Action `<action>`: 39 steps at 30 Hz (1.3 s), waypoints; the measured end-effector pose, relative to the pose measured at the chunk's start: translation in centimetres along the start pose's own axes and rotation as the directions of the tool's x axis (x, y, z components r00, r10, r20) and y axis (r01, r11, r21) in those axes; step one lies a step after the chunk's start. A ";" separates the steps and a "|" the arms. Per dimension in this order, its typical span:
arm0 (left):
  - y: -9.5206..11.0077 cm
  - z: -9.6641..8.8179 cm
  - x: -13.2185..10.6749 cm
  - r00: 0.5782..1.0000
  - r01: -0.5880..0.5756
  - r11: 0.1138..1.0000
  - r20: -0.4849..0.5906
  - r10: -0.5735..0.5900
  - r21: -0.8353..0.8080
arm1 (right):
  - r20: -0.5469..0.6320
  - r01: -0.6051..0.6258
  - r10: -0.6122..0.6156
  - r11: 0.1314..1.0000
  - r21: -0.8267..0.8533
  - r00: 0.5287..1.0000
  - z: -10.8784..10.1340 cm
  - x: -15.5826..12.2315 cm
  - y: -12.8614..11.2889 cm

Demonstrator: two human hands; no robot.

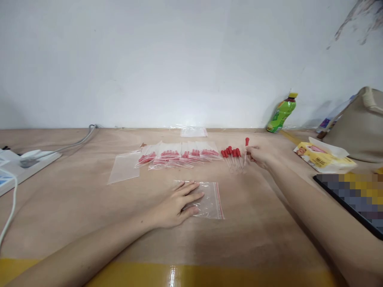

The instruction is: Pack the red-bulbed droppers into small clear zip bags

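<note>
My left hand lies flat with its fingers stretched out on an empty clear zip bag with a red seal strip, in the middle of the table. My right hand reaches further back and pinches one glass dropper with a red rubber bulb, held nearly upright. Just to its left lies a small bunch of loose red-bulbed droppers. Further left, several filled zip bags of droppers lie in a row.
Another empty clear bag lies at left, one more by the wall. A white power strip with cables sits far left. A green bottle, a yellow tissue pack, a beige bag and a dark tablet crowd the right.
</note>
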State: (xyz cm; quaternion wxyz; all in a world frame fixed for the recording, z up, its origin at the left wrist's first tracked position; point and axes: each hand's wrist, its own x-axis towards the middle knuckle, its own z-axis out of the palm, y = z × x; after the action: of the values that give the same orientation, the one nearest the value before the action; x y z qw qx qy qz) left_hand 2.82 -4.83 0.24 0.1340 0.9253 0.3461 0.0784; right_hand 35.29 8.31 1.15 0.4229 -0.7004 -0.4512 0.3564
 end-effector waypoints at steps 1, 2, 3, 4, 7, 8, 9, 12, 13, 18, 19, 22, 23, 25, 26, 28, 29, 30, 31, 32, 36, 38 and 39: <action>0.4 0.2 0.1 1.000 0.031 1.000 -0.007 -0.031 0.006 | -0.010 0.036 -0.035 0.998 0.050 0.999 0.3 -0.6 0.2; 0.8 0.4 0.3 0.998 0.061 0.998 -0.017 -0.060 0.011 | -0.025 0.074 -0.072 0.992 0.101 0.997 0.8 -1.5 0.5; 1.3 0.6 0.4 0.996 0.086 0.996 -0.026 -0.086 0.015 | -0.039 0.114 -0.109 0.981 0.154 0.993 1.3 -2.5 0.8; 1.7 0.8 0.5 0.994 0.105 0.994 -0.028 -0.104 0.020 | -0.047 0.150 -0.144 0.967 0.204 0.989 1.9 -3.7 1.2; 2.5 1.0 0.7 0.991 0.129 0.991 -0.027 -0.128 0.035 | 0.021 0.250 -0.286 0.868 0.429 0.958 3.7 -7.3 2.3; 2.6 1.0 0.7 0.991 0.130 0.991 -0.032 -0.129 0.038 | 0.041 0.238 -0.287 0.858 0.456 0.957 4.1 -8.3 2.6; 2.6 1.0 0.7 0.991 0.129 0.991 -0.040 -0.127 0.039 | 0.052 0.228 -0.283 0.856 0.463 0.958 4.5 -9.2 2.8; 2.4 0.9 0.7 0.991 0.120 0.992 -0.067 -0.117 0.040 | 0.062 0.232 -0.291 0.859 0.456 0.955 4.9 -10.7 2.8; 2.3 0.9 0.7 0.991 0.117 0.992 -0.075 -0.114 0.039 | 0.070 0.238 -0.301 0.858 0.456 0.951 4.9 -11.0 2.7; 2.3 0.6 1.0 0.988 0.108 0.994 -0.116 -0.105 0.023 | 0.187 0.168 -0.287 0.862 0.479 0.940 5.1 -11.7 2.6; 2.2 0.6 1.1 0.987 0.104 0.994 -0.123 -0.102 0.013 | 0.244 0.132 -0.282 0.861 0.491 0.928 5.1 -11.8 2.7; 2.0 0.5 1.2 0.986 0.091 0.996 -0.141 -0.093 -0.019 | 0.430 0.056 -0.305 0.863 0.502 0.850 4.5 -11.8 3.2; 2.0 0.5 1.2 0.986 0.087 0.996 -0.144 -0.090 -0.024 | 0.485 0.056 -0.317 0.876 0.479 0.815 4.1 -11.7 3.3; 1.8 0.4 1.2 0.987 0.081 0.996 -0.139 -0.085 -0.032 | 0.587 0.097 -0.329 0.916 0.390 0.740 3.1 -11.4 3.3; 1.8 0.4 1.1 0.988 0.079 0.996 -0.134 -0.082 -0.033 | 0.633 0.133 -0.334 0.930 0.344 0.698 2.6 -11.2 3.2; 1.7 0.4 1.1 0.989 0.073 0.997 -0.127 -0.076 -0.033 | 0.693 0.224 -0.373 0.927 0.300 0.617 1.9 -11.1 2.8; 1.7 0.4 1.1 0.989 0.070 0.997 -0.125 -0.073 -0.031 | 0.702 0.277 -0.411 0.911 0.305 0.581 1.7 -11.2 2.6; 1.6 0.4 1.0 0.990 0.067 0.997 -0.125 -0.070 -0.029 | 0.702 0.330 -0.455 0.889 0.319 0.548 1.5 -11.2 2.4; 1.6 0.4 1.0 0.990 0.065 0.998 -0.125 -0.068 -0.025 | 0.700 0.377 -0.494 0.865 0.331 0.517 1.5 -11.4 2.2; 1.6 0.4 1.0 0.990 0.065 0.998 -0.123 -0.067 -0.022 | 0.699 0.418 -0.521 0.844 0.337 0.490 1.6 -11.5 2.1; 1.5 0.6 1.0 0.991 0.059 0.998 -0.119 -0.061 -0.021 | 0.729 0.486 -0.525 0.821 0.299 0.439 2.4 -12.0 1.9; 1.4 0.6 0.9 0.992 0.046 0.998 -0.115 -0.050 -0.032 | 0.760 0.492 -0.475 0.838 0.236 0.444 2.7 -12.0 1.9; 1.3 0.6 0.9 0.993 0.038 0.998 -0.112 -0.043 -0.042 | 0.770 0.504 -0.456 0.839 0.205 0.447 2.8 -12.0 1.9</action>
State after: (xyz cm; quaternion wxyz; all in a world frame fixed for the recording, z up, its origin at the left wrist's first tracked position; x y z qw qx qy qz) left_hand 4.45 -5.32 0.07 0.1341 0.9093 0.3702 0.1348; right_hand 29.37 -2.57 -0.26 0.2411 -0.3213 -0.7785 0.4823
